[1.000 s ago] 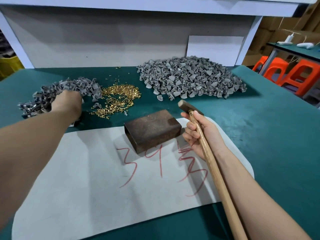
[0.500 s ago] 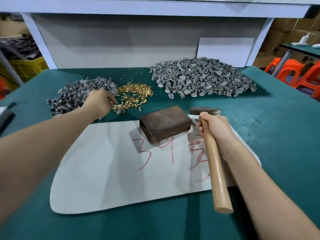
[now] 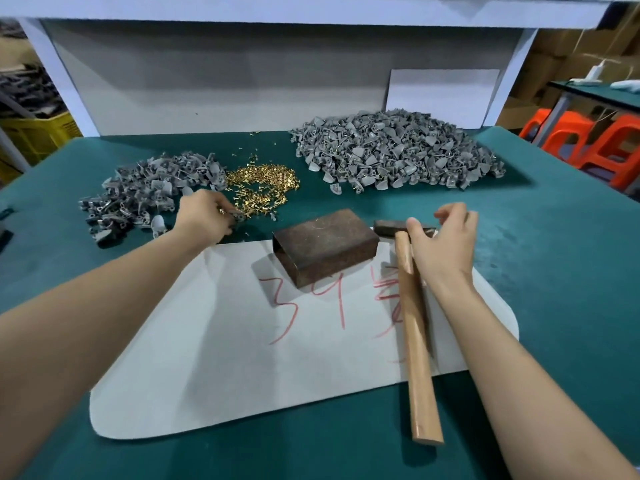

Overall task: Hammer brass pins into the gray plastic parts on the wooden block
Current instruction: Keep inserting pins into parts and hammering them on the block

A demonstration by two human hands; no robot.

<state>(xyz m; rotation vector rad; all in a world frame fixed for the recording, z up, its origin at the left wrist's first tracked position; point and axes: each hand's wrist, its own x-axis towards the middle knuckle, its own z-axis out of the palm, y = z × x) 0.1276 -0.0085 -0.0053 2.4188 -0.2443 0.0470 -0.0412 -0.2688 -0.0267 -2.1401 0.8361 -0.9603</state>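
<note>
A dark brown block point(image 3: 325, 244) stands on a white sheet point(image 3: 225, 358) marked with red writing. Brass pins point(image 3: 263, 181) lie in a loose heap behind it, between a small pile of gray plastic parts point(image 3: 145, 192) on the left and a large pile point(image 3: 391, 147) on the right. My left hand point(image 3: 204, 216) is at the near edge of the pin heap, its curled fingers pinching a small gray part. The hammer point(image 3: 415, 341) lies on the sheet right of the block, head away from me. My right hand point(image 3: 443, 240) hovers over the hammer's head with its fingers spread, holding nothing.
The bench is covered in green mat point(image 3: 554, 271) and backed by a gray panel point(image 3: 225, 81) under a white shelf. Orange stools point(image 3: 588, 143) stand off the right edge. A yellow crate point(image 3: 38, 133) sits beyond the left edge.
My right hand laid the hammer down on the sheet and let go of it. My left hand moved right, from the small gray pile to the edge of the brass pins.
</note>
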